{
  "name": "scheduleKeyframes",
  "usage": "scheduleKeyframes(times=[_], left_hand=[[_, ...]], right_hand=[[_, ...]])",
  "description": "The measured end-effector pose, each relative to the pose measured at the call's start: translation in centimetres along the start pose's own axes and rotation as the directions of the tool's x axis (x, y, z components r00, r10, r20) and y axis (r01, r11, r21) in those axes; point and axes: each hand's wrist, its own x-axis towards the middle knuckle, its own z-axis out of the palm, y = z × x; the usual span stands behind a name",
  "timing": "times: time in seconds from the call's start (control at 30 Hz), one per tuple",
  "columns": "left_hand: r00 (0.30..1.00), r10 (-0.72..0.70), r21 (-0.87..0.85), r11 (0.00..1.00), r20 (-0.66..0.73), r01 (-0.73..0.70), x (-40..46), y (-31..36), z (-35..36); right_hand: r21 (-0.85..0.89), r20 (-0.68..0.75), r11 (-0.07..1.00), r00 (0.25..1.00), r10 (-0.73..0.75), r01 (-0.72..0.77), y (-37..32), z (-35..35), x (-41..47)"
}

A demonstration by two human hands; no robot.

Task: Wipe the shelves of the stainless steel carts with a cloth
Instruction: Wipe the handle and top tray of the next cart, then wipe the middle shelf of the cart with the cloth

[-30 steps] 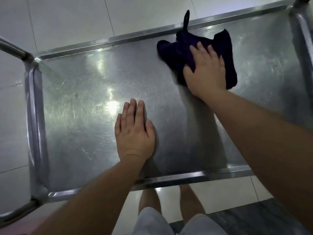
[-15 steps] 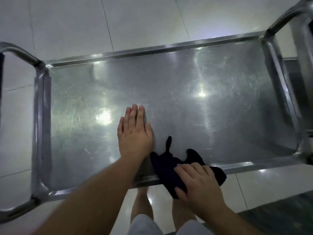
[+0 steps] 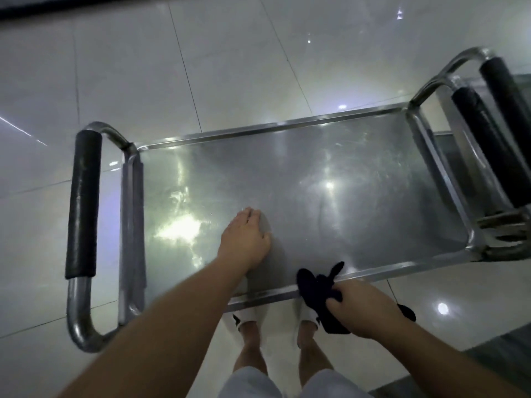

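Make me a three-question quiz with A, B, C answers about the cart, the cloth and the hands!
1. Where is the cloth?
A. At the near edge of the shelf
B. On the far left handle
C. On the floor

2. What colour is the cloth?
A. White
B. Yellow
C. Very dark, almost black

3. What is the left hand doing?
A. Holding the cloth
B. Lying flat on the shelf
C. Gripping a handle

Answers:
1. A, because the cloth hangs over the front rim of the shelf, bunched in the right hand.
2. C, because it looks dark navy or black against the shiny steel.
3. B, because its palm rests on the metal with nothing in it.
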Motion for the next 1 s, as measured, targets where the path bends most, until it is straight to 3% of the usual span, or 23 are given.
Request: scheduleKeyframes(times=[0.17,0.37,0.6,0.77,1.0], left_hand=[[0.998,0.028,0.090,0.995,0.061,-0.034,-6.0,-2.4,-0.4],[0.999,0.014,0.087,0.996,0.031,-0.017,-10.7,-4.0,-2.1],[0.999,-0.042,0.010,0.999,-0.027,0.043,-16.4,-4.1,-2.7],[0.990,-0.127,-0.120,0.985,-0.052,0.120,-21.5,-3.6,-0.5],[0.963,-0.269,-0.101,0.959,-0.020,0.266,-30.3,-3.3,4.7]], right_hand=[[0.120,0.013,0.984,0.991,0.135,-0.135,-0.5,0.3,-2.1],[0.210,-0.004,0.964,0.985,0.170,-0.165,-2.2,0.4,-4.9],[0.276,0.011,0.958,0.997,0.072,-0.072,-4.5,-0.8,-7.2],[0.206,-0.047,0.978,0.999,0.023,-0.013,-3.7,-0.1,-8.5],[0.369,0.003,0.930,1.000,0.005,-0.006,0.0,4.3,-10.6]])
